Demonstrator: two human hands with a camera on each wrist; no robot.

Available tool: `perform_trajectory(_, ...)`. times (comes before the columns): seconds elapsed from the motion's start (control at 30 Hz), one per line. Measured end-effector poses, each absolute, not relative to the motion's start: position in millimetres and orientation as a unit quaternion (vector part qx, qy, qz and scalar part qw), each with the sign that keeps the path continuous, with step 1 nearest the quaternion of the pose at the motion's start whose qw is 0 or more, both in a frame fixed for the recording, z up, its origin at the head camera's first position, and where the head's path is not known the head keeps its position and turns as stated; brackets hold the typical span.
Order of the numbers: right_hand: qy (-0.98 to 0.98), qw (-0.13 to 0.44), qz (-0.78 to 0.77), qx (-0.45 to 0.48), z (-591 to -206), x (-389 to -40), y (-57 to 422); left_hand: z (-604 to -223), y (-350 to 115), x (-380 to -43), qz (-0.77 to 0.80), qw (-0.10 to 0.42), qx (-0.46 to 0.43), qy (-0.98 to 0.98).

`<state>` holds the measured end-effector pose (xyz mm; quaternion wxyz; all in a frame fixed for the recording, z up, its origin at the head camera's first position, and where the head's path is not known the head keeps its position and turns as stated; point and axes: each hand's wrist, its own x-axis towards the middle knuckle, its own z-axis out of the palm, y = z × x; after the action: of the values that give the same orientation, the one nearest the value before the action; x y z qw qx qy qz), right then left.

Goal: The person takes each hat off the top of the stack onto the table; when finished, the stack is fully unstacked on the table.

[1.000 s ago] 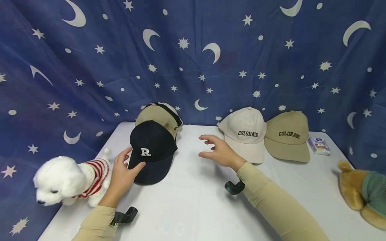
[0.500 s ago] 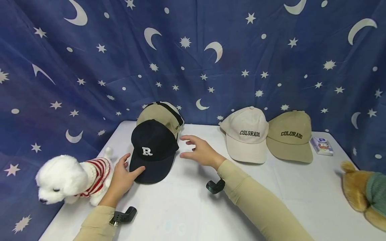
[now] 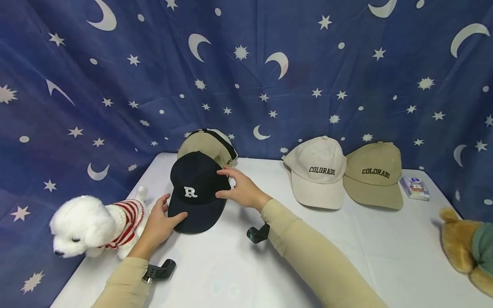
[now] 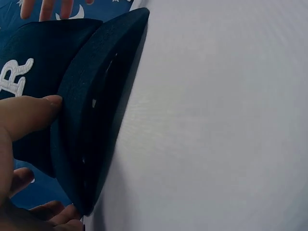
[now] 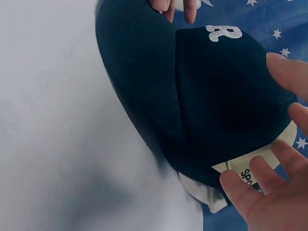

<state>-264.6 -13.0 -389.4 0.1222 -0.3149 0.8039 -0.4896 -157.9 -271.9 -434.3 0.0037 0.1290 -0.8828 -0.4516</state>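
Note:
A navy baseball cap (image 3: 196, 173) with a white letter R stands at the left of the table, its brim towards me. It overlaps a beige cap (image 3: 204, 144) with a dark band, whose lower part is hidden. My left hand (image 3: 158, 223) is at the brim's left side, thumb over the brim and fingers by its edge; firm contact cannot be made out. At the crown's right side is my right hand (image 3: 243, 188), thumb and fingers spread apart. In the right wrist view its fingers (image 5: 264, 175) lie in front of the beige cap.
Left of the caps stands a white toy dog (image 3: 86, 224) in a striped sweater. On the right are a cream cap (image 3: 317, 171), a khaki cap (image 3: 373, 175), a small packet (image 3: 415, 188) and a brown plush toy (image 3: 458, 244). A starry curtain (image 3: 246, 85) hangs behind the white table (image 3: 215, 265).
My right hand has moved left from beside the cream cap to the right side of the navy cap. The left hand stays near the brim. The caps have not moved on the table.

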Motion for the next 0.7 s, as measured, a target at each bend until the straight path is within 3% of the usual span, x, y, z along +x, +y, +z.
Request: perform_trajectory(0.7,0.770,0.142,-0.532,-0.323,-380.6,-259.7,-23.7,-433.4,-279.8,-164.9,-0.469,-0.028,0.128,-0.874)
